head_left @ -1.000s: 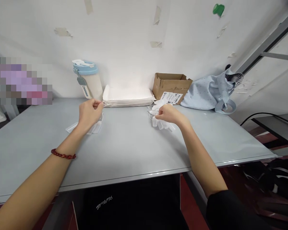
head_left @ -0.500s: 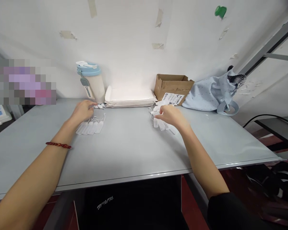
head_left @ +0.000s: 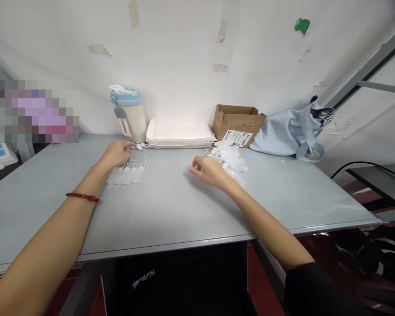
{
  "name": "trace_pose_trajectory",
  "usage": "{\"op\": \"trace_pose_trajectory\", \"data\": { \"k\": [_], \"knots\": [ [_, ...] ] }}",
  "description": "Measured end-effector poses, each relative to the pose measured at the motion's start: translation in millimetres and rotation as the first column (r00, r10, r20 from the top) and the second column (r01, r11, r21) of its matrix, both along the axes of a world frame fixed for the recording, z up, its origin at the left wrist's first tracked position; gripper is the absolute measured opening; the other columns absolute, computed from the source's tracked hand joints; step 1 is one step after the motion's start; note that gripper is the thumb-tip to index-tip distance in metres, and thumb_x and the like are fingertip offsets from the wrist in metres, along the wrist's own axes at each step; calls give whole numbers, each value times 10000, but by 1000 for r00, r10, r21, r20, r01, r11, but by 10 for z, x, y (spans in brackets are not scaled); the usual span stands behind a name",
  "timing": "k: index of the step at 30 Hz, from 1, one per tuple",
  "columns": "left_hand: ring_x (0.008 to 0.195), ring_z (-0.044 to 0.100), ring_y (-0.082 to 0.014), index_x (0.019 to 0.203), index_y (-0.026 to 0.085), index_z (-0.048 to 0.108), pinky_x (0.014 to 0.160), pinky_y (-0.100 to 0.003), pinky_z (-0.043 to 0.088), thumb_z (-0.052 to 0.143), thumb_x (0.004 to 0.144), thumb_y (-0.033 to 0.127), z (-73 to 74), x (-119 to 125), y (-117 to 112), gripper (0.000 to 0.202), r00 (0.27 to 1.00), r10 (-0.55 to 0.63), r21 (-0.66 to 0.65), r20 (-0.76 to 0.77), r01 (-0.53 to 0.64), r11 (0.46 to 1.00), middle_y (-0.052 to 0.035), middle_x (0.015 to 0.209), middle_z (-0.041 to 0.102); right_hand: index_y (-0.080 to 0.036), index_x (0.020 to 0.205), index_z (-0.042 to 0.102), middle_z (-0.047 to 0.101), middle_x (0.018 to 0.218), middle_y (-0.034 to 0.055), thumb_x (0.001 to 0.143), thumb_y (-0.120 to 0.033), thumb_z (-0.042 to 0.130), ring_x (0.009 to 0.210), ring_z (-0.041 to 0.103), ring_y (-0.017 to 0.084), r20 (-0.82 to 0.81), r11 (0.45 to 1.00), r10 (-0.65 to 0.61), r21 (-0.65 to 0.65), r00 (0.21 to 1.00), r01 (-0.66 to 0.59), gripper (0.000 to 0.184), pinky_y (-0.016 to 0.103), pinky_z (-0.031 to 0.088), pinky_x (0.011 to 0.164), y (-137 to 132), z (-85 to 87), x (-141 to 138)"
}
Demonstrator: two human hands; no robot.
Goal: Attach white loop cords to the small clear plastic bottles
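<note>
- Left hand (head_left: 116, 153): forefinger stretched out to small white pieces (head_left: 140, 146) just beyond its tip, the other fingers bent under; whether anything is gripped cannot be told
- Right hand (head_left: 209, 170): fingers curled, thumb and forefinger set narrow above the grey table (head_left: 171, 210); whether a thing is pinched between them cannot be told
- Row of white tags (head_left: 125, 175): strung, overlapping, on the near side of the left fingers
- Heap of white tags (head_left: 230, 156): to the right of the right fingers and beyond them, partly behind that hand
- Paper stack (head_left: 181, 135): beyond and between both sets of fingers
- Step in hand, as judged: sorting or arranging the tags
- Next move, as judged: calls for a fine fingertip pinch on one tag, without dragging its tangled neighbours along
</note>
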State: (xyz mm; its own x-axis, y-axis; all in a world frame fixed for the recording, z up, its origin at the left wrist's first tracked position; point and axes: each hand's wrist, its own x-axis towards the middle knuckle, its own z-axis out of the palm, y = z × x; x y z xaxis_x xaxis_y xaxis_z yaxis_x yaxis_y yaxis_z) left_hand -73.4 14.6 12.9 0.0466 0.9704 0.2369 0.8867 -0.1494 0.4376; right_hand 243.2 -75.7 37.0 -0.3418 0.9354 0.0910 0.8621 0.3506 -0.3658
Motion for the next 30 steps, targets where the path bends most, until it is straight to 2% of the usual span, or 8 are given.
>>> {"op": "trace_pose_trajectory", "data": {
  "k": [5,9,12,16,19,24,27,30],
  "knots": [
    [671,494,-183,890,179,700,677,-268,375,527,676,177,-31,-4,29,274,999,-18,1,37,18,1000,16,612,592,-123,1115,515,635,993,85,898,-368,542,792,578,166,-130,975,220,26,967,-218,329,280,386,691,-27,-178,-430],
    [670,527,-197,868,183,703,712,-284,391,534,682,223,-12,-8,15,255,999,-6,-11,54,6,1000,22,553,573,-111,1266,414,537,1208,165,831,-449,628,1022,572,235,-160,943,332,50,930,-328,591,342,441,815,105,-245,-792],
    [646,550,-213,856,183,706,721,-300,404,530,673,243,31,-4,-4,261,998,19,-35,54,-17,999,14,512,560,-74,1319,380,452,1298,217,749,-478,708,1199,478,284,-193,919,391,24,900,-394,772,377,419,945,251,-273,-1041],
    [700,604,-259,835,167,708,735,-311,427,500,638,237,79,10,-7,295,998,70,-97,-3,-70,993,-38,547,615,-39,1337,374,448,1248,224,690,-582,708,1189,461,319,-197,903,392,-104,899,-417,909,409,423,952,383,-281,-1247],
    [769,628,-271,892,149,709,754,-304,441,469,636,222,78,12,5,358,994,94,-126,-63,-102,987,-73,666,680,-47,1284,433,458,1194,206,658,-623,708,1134,478,319,-155,901,394,-129,906,-414,894,409,446,903,398,-271,-1307],
    [883,641,-290,949,134,708,788,-308,453,494,624,226,41,-5,31,400,987,118,-101,-104,-129,986,-122,902,718,-36,1169,516,475,1131,192,747,-501,673,1079,492,300,-60,918,382,-86,922,-386,647,398,439,890,347,-258,-1317],
    [913,639,-295,890,159,705,810,-315,452,517,612,222,25,-21,44,341,987,130,-105,-91,-139,985,-114,894,720,-57,1152,515,479,1114,167,748,-423,668,1043,506,270,-108,931,344,-90,933,-353,566,379,440,882,312,-249,-1234],
    [925,631,-305,799,182,688,819,-337,448,526,610,211,27,-37,46,250,988,138,-102,-74,-145,984,-105,837,717,-118,1163,482,475,1131,135,705,-319,689,1054,501,242,-200,942,316,-53,927,-332,541,361,442,890,267,-240,-1038]
  ]
}}
